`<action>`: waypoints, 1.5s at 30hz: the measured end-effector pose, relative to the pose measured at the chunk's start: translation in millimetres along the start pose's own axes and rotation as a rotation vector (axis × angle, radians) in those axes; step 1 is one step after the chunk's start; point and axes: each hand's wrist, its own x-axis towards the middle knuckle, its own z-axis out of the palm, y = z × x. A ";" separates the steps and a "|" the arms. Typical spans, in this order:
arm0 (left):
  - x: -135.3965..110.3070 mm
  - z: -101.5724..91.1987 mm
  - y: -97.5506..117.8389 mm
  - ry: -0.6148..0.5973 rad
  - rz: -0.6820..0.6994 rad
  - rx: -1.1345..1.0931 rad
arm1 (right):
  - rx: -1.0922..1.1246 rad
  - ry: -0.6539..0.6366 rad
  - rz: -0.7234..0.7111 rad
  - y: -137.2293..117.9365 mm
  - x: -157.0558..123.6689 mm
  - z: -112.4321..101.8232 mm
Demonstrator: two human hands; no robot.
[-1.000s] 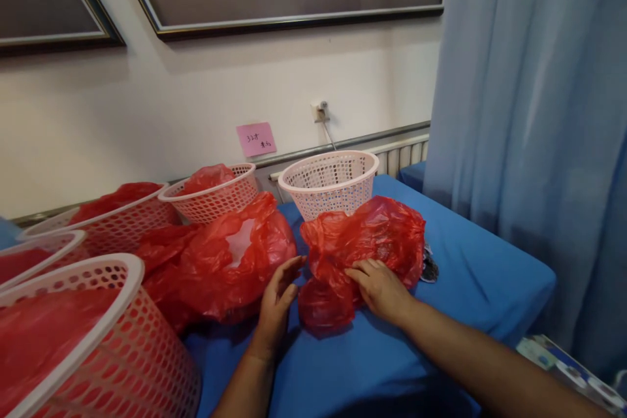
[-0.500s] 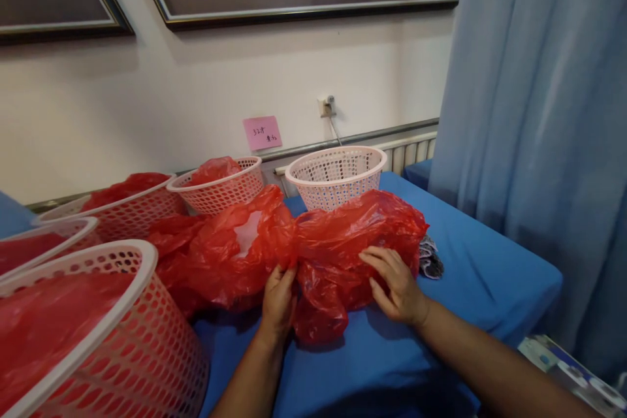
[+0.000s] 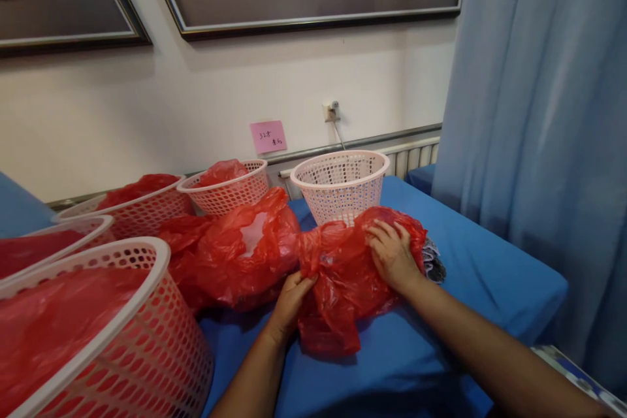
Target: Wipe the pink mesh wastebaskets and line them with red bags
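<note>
A filled red plastic bag [image 3: 345, 274] lies in front of me on the blue-covered table. My left hand [image 3: 292, 300] pinches its gathered plastic at the left end, thumb uppermost. Over the bag's right part, my right hand [image 3: 392, 255] has its fingers curled onto the plastic, gripping it; the thumb is mostly hidden. A grey, patterned fabric-like bundle [image 3: 433, 261] sticks out at the bag's right end. Beside my left hand sits another full red bag [image 3: 240, 261] with a pale patch showing on it.
A pink perforated basket [image 3: 337, 192] stands behind the bag. More baskets holding red bags line the left, including a large near one [image 3: 181, 339] and a back one [image 3: 230, 199]. A blue curtain [image 3: 529, 144] hangs at right, past the table edge [image 3: 558, 300].
My right hand has moved up onto the bag's top and its fingers have curled in. The plastic is bunched more tightly, and its loose lower part has shifted slightly right.
</note>
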 end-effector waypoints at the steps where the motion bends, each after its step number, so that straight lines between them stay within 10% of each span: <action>1: 0.4 -1.1 1.3 0.023 0.034 0.009 | 0.022 0.020 0.031 7.0 -1.6 2.1; 6: 9.5 -10.3 4.9 0.303 0.281 -0.090 | 0.020 0.261 0.220 43.4 -12.4 -2.4; 12: 4.6 -11.5 28.0 0.469 0.519 -0.141 | 0.100 0.350 0.060 35.1 -14.0 -10.6; 18: -29.5 24.5 83.7 0.352 0.939 0.581 | 0.136 0.365 0.020 23.7 -15.8 -11.7; 24: 2.9 44.6 91.5 0.026 0.650 0.918 | 0.140 0.353 0.112 30.2 -18.1 -14.2; 30: 17.9 25.9 90.8 0.263 0.486 0.430 | 0.145 0.514 0.268 49.1 -15.4 -12.1; 35: 7.2 44.5 120.9 0.305 0.638 0.460 | 0.177 0.435 0.149 35.9 -16.3 -12.7; 42: 16.9 68.3 110.8 -0.154 0.313 0.705 | 0.183 0.380 0.088 23.8 -18.1 -16.7; 45: 20.3 62.4 96.2 -0.112 0.295 0.644 | 0.211 0.402 0.145 33.2 -19.1 -14.6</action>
